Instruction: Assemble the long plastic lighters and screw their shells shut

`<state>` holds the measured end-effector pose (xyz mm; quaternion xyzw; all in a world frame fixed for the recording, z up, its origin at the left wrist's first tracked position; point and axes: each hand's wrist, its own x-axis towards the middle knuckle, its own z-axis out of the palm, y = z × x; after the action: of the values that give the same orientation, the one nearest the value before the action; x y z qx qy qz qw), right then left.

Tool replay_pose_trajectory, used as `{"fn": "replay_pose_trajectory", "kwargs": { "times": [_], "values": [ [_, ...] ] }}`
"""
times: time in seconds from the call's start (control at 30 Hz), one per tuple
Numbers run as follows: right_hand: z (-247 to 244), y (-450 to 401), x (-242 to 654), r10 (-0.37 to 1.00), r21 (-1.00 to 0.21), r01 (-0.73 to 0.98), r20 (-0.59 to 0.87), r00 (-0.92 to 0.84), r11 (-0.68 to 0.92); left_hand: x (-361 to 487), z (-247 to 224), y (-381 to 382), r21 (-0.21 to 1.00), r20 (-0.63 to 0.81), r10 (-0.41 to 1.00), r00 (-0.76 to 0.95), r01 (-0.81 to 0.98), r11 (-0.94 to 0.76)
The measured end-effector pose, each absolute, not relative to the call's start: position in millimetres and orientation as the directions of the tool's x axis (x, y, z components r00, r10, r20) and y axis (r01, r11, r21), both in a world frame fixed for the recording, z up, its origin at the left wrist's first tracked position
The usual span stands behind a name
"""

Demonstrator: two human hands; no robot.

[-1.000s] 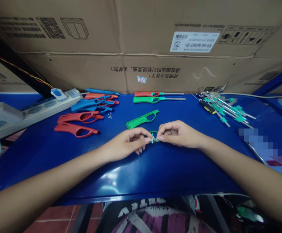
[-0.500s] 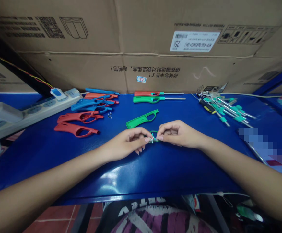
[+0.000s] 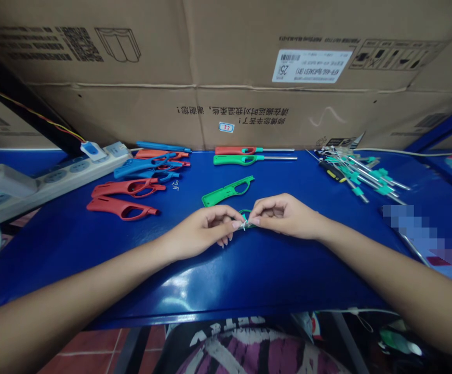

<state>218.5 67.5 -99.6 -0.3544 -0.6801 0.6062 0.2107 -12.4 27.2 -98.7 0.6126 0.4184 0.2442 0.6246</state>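
My left hand (image 3: 214, 226) and my right hand (image 3: 278, 215) meet fingertip to fingertip above the blue table (image 3: 210, 280). Between them is a small green and white piece (image 3: 245, 223) with thin wires, pinched from both sides. Its finer shape is largely covered by my fingers. Just beyond lies a green handle half (image 3: 226, 193), apart from my hands. Farther back, a red handle (image 3: 234, 150) and a green handle (image 3: 231, 160), each with a metal rod, lie side by side.
Red handle shells (image 3: 120, 208), blue shells (image 3: 144, 165) and small screws (image 3: 175, 185) lie left, beside a power strip (image 3: 74, 171). Metal rods with green parts (image 3: 370, 176) and a black-yellow tool (image 3: 332, 172) are right. A cardboard box (image 3: 195, 62) stands behind.
My right hand has shifted slightly left, bringing its fingertips closer to my left fingertips at the small piece. My left hand is almost unmoved.
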Motion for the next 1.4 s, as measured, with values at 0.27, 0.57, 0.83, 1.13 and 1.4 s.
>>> {"fn": "replay_pose_trajectory", "kwargs": {
  "times": [0.27,0.57,0.83,1.13,1.4],
  "values": [
    [-101,66,217,0.761,-0.972,0.231,-0.115,-0.638,0.046,-9,-100,24,0.964,-0.257,0.841,0.476,0.194,0.184],
    [-99,60,211,0.824,-0.973,0.23,-0.161,-0.543,-0.038,-5,-102,20,0.965,-0.257,0.896,0.361,0.148,0.217],
    [-99,57,207,0.84,-0.975,0.2,-0.187,-0.51,-0.095,-2,-104,16,0.972,-0.222,0.927,0.302,0.149,0.184],
    [-101,54,207,0.832,-0.965,0.246,-0.206,-0.515,-0.087,-1,-105,16,0.972,-0.215,0.93,0.3,0.159,0.173],
    [-101,61,211,0.834,-0.977,0.202,-0.165,-0.526,-0.066,-4,-100,19,0.965,-0.231,0.916,0.327,0.201,0.171]
  ]
}}
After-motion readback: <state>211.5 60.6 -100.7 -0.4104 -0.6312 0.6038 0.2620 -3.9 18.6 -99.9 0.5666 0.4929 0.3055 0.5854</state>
